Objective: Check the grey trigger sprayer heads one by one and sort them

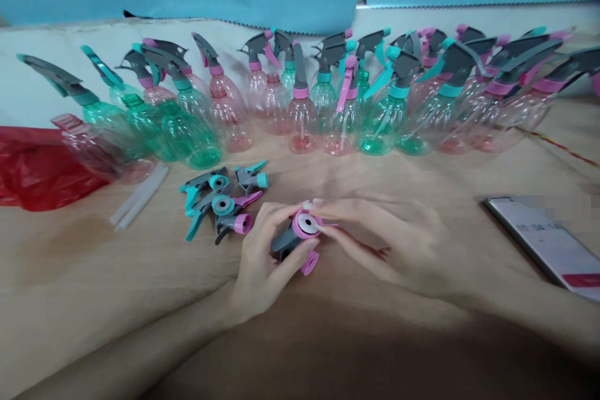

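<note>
My left hand point(267, 256) is closed around a grey and pink trigger spray head point(287, 241), whose collar faces up toward me with a white disc and dark hole inside. Fingertips of my right hand point(389, 237) pinch at the rim of that pink collar; the hand is slightly blurred. Below my left thumb another pink ring-shaped part point(310, 263) shows, and I cannot tell whether it belongs to the same head. Just left of my hands, several loose spray heads point(222, 204) in grey with teal or pink parts lie in a small pile on the table.
Along the wall stand several pink and green bottles, many with spray heads, such as a green bottle point(382, 125). An open-necked green bottle point(190, 134) leans left. Clear tubes point(140, 197) lie near a red plastic bag point(42, 169). A phone point(539, 240) rests at right.
</note>
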`<state>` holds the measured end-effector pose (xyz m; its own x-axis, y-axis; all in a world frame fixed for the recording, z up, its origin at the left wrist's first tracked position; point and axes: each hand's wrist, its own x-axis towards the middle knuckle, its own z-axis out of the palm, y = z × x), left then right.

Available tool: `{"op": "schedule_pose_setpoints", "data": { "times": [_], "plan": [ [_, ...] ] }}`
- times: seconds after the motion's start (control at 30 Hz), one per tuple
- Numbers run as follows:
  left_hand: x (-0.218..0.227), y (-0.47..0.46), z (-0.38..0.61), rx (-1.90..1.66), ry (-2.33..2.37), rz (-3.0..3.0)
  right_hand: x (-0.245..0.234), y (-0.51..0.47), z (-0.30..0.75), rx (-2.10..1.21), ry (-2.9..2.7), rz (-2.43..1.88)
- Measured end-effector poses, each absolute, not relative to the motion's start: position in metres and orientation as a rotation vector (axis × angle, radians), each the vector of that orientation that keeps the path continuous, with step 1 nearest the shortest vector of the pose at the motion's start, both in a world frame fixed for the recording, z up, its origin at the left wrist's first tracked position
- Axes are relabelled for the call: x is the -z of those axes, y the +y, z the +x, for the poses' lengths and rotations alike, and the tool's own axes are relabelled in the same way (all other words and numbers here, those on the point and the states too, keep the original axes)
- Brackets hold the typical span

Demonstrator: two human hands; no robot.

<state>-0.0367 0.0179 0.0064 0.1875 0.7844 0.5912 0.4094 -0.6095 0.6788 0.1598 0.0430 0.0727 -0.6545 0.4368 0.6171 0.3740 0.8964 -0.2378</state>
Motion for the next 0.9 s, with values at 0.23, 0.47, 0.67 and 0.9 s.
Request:
{"op": "schedule_pose_setpoints", "data": {
  "times": [0.23,0.47,0.67,0.9],
  "plan": [
    [-0.01,0.018,-0.035,-1.394,1.113,2.158,-0.086,0.046,0.164,-0.413,-2.332,-0.818],
    [-0.011,0.018,-0.036,-1.39,1.08,2.233,-0.073,0.049,0.162,-0.62,-2.329,-0.739],
    [-0.01,0.018,-0.036,-1.379,1.075,2.267,-0.067,0.05,0.161,-0.652,-2.344,-0.754],
    [-0.011,0.018,-0.036,-1.378,1.049,2.31,-0.072,0.05,0.163,-0.689,-2.399,-0.758]
  ]
}}
